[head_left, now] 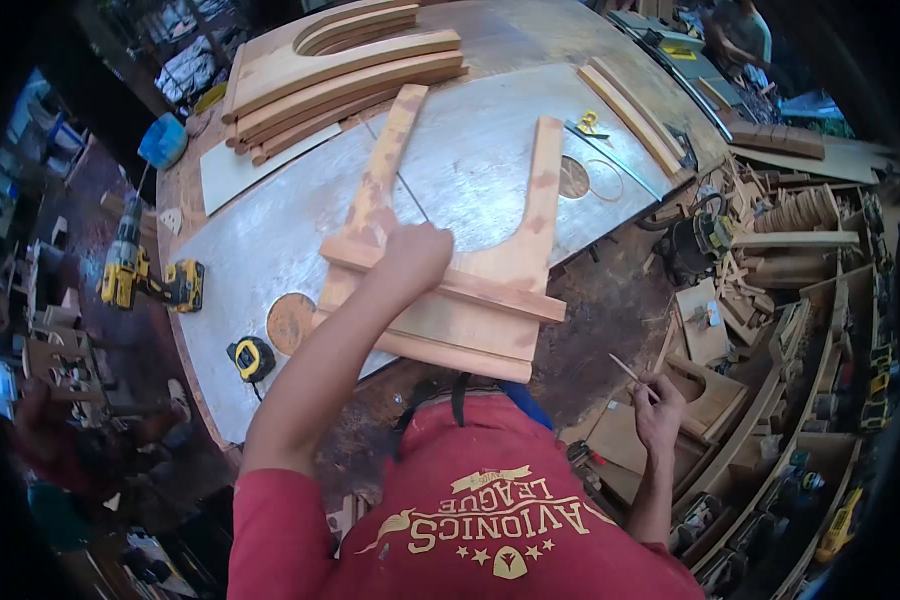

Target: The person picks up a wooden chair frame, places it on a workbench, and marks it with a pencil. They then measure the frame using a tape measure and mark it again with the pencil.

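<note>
A U-shaped wooden board (pixel 490 335) lies on the metal-topped table with its two arms pointing away from me. Across it rests a straight wooden strip (pixel 500 293). My left hand (pixel 420 257) is closed around this strip near its middle, pressing on it. Off to the right, beyond the board's edge, my right hand (pixel 660 412) pinches a thin pencil (pixel 623 366), its tip pointing up and left. The fingers of my left hand are partly hidden by the back of the hand.
Curved wooden pieces (pixel 350 85) are stacked at the table's far side. A tape measure (pixel 251 358) and a cordless drill (pixel 130 270) lie left. A square (pixel 615 160) and wooden strips (pixel 635 118) are at far right. Shelves with offcuts (pixel 760 290) stand right. Other people are at the edges.
</note>
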Demonstrator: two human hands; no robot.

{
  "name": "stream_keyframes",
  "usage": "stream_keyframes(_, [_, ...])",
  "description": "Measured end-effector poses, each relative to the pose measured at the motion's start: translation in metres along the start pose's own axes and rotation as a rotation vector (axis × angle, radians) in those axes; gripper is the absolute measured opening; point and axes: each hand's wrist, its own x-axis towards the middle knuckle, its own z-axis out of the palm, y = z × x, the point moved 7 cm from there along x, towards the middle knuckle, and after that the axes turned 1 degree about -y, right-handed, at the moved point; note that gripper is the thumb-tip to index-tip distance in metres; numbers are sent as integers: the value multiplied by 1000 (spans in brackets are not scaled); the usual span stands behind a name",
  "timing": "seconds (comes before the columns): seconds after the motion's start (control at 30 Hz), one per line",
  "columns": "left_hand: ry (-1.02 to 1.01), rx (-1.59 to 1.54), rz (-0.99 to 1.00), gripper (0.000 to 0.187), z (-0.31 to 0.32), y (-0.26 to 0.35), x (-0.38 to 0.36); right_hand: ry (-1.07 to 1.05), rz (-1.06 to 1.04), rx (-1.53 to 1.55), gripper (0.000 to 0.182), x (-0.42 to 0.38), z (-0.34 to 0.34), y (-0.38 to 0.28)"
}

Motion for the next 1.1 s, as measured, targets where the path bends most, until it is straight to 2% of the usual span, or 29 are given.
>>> stream_keyframes(0.13, [32,48,36,31,2,16,-27,-100,41,189,15,21,12,20])
stream_keyframes(0.27, [67,38,-42,36,25,14,-29,-154,-34,326,11,69,11,39])
stream_keyframes(0.37, [88,-7,-107,37,23,19,-31,-126,-226,181,7,104,-24,31])
stream_keyframes(0.4, [98,-20,-130,37,21,21,-33,-117,-290,19,6,118,-31,50])
stream_keyframes(0.5, [186,11,-164,46,23,23,-32,-87,-303,177,7,162,-53,76])
stream_keyframes(0.63, [340,-78,-320,62,5,37,-44,-289,-322,145,9,199,-34,89])
stream_keyframes(0.73, [520,-244,-481,75,-4,29,-80,-423,-705,172,15,194,4,49])
stream_keyframes(0.8, [608,-340,-616,83,5,0,-105,-527,-781,171,17,178,28,17])
stream_keyframes(0.9, [734,-891,-915,91,41,-57,-143,-612,-794,226,35,157,56,-23])
stream_keyframes(0.97, [707,-868,-939,93,59,-85,-153,-612,-826,230,49,146,76,-42])
stream_keyframes(1.1, [629,-823,-874,96,73,-122,-139,-593,-785,260,62,131,111,-59])
